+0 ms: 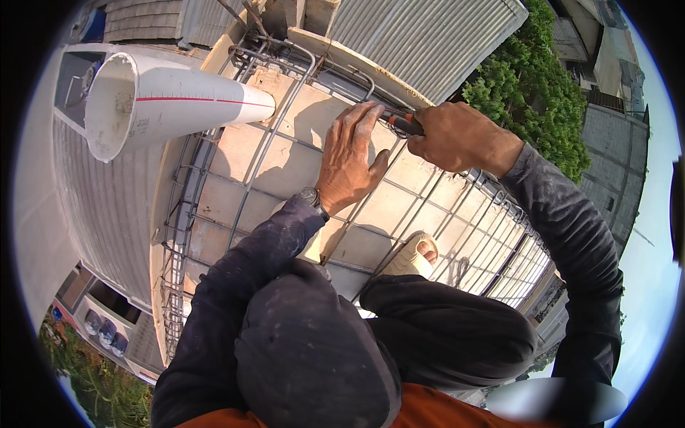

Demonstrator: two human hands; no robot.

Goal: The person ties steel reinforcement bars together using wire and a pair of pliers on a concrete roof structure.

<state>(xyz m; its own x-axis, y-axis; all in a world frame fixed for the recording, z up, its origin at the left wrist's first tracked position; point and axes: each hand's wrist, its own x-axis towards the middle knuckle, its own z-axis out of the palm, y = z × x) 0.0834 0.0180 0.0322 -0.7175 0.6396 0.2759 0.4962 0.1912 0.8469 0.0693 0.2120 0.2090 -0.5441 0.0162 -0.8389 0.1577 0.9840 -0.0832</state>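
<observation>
My right hand (pixel 460 135) is closed round the dark handles of pliers (pixel 406 125) with orange marks. The jaws of the pliers reach toward the reinforcing bars at the board's far edge, and I cannot make out what they grip. Close by on the left, my left hand (pixel 351 153) lies with its fingers stretched out and its thumb apart, the fingertips against the bars near the pliers. Beneath both hands spreads a grid of steel reinforcing bars (pixel 258 165) over pale formwork boards (pixel 300 173).
A white plastic pipe (pixel 189 100) with a red line stands up through the boards at the left. My sandalled foot (pixel 421 253) rests among the bars. Corrugated roofing (pixel 421 43) lies past the far formwork edge, with a green tree (pixel 528 89) at the right.
</observation>
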